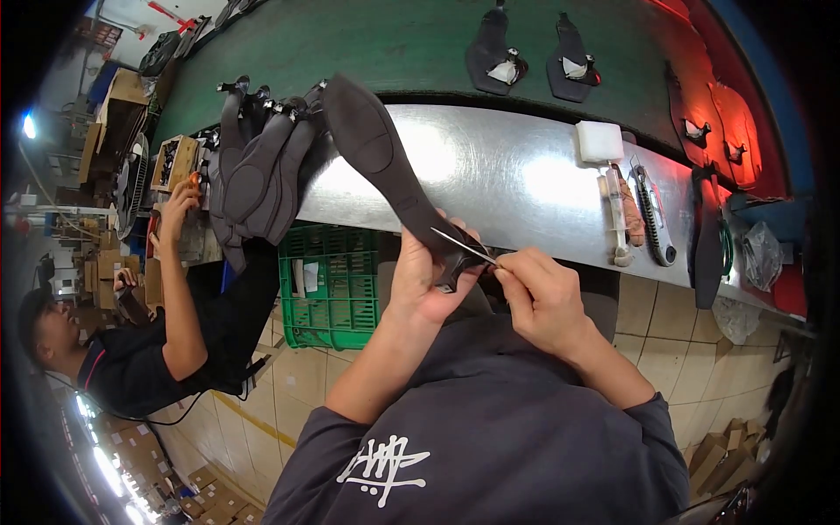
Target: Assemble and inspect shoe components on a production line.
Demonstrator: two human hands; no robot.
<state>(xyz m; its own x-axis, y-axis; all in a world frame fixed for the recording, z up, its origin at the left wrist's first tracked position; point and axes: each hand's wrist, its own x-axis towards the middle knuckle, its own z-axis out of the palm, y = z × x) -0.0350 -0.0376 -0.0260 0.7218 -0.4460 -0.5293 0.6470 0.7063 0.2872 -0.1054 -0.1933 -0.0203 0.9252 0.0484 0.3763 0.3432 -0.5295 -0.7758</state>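
Observation:
My left hand (415,282) is wrapped round the heel end of a dark shoe sole (367,140), whose toe points up and to the left. The underside of the sole faces me, and a black heel (451,271) sticks out by my fingers. Between the thumb and fingers of my right hand (547,302) is a thin, pale, pointed tool (459,243). It lies across the sole close to the heel; whether its tip touches the surface, I cannot tell. Its exact kind is not clear.
Several heeled soles (262,175) are piled on the metal table (499,184) at left. A white block (599,140), a brush (616,219) and a utility knife (652,214) lie right. Beyond runs a green conveyor belt (350,44). A co-worker (149,350) stands left, beside a green crate (328,324).

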